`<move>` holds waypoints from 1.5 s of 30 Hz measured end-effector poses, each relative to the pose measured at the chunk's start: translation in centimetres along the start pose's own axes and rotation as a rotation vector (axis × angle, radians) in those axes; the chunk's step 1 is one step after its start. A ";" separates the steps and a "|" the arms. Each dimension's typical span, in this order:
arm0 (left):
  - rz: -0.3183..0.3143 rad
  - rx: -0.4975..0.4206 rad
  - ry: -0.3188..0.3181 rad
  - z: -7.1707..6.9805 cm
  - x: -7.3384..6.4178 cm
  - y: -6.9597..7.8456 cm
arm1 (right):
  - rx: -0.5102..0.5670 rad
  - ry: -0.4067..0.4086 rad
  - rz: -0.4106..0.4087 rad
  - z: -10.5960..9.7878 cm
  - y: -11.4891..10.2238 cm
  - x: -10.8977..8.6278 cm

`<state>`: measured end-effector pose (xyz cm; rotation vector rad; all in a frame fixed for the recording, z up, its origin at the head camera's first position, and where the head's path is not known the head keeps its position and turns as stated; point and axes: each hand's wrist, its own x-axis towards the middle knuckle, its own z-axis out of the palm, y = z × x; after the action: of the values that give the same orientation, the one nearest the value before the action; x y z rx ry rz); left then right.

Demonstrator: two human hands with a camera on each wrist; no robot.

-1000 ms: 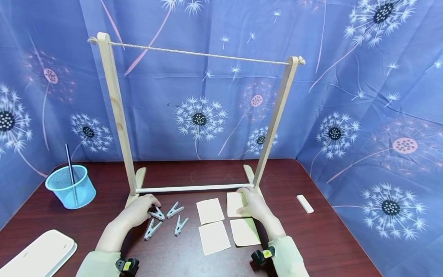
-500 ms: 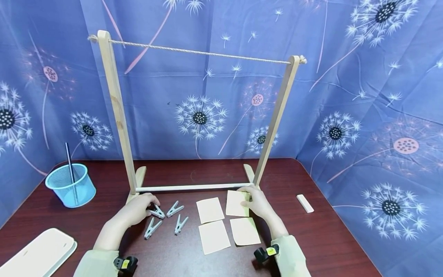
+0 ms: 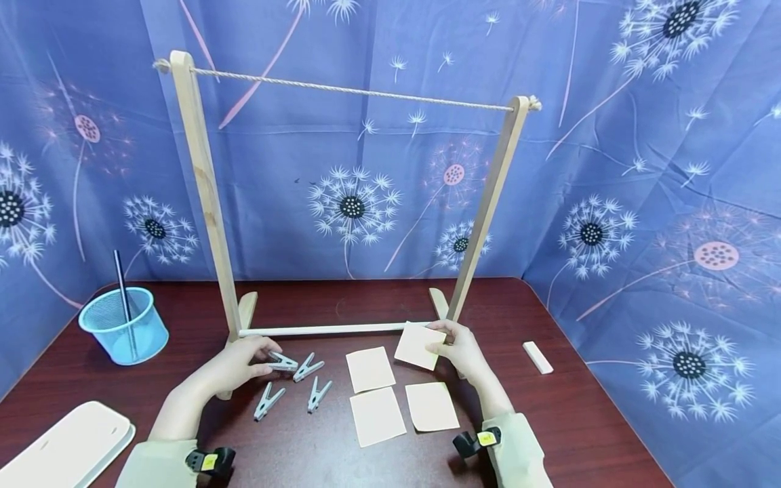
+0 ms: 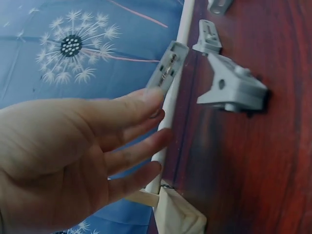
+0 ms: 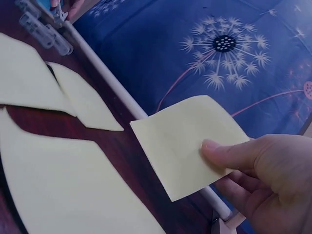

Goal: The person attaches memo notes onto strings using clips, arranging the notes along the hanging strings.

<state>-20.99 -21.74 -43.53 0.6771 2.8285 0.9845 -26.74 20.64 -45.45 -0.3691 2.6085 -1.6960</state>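
Note:
Between thumb and fingers, my left hand pinches a grey clothespin, lifted off the table in the left wrist view. Several more clothespins lie near it, one just to its right and another below. My right hand holds a pale yellow paper square by its right edge, thumb on top, raised and tilted. Three like squares lie flat on the table: an upper left one, a lower left one and a lower right one.
A wooden frame with a rope strung across its top stands behind the hands, a white bar joining its feet. Left are a blue mesh cup with a dark stick and a white flat case. A white block lies right.
My right hand has picked the upper right paper square up off the table and tilted it. My left hand has lifted a clothespin and drawn slightly back to the left.

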 end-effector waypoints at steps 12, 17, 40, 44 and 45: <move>0.008 -0.109 0.074 -0.4 0.2 0.9 | 0.248 -0.015 0.020 -0.2 -0.3 -0.1; -0.006 -0.189 0.108 -0.1 0.4 0.7 | 0.269 -0.016 0.002 -0.2 -0.1 -0.2; -0.213 -0.661 0.301 1.8 2.0 3.1 | 0.325 0.059 0.004 -0.1 -0.1 -0.2; -0.254 -0.723 0.324 2.0 2.1 3.7 | 0.333 0.082 0.018 0.0 -0.3 -0.2; -0.257 -0.732 0.330 2.0 2.1 3.8 | 0.334 0.081 0.014 0.0 -0.4 -0.2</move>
<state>-21.04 -17.01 -42.68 0.0698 2.3802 2.0387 -26.48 20.52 -45.16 -0.2762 2.3064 -2.1336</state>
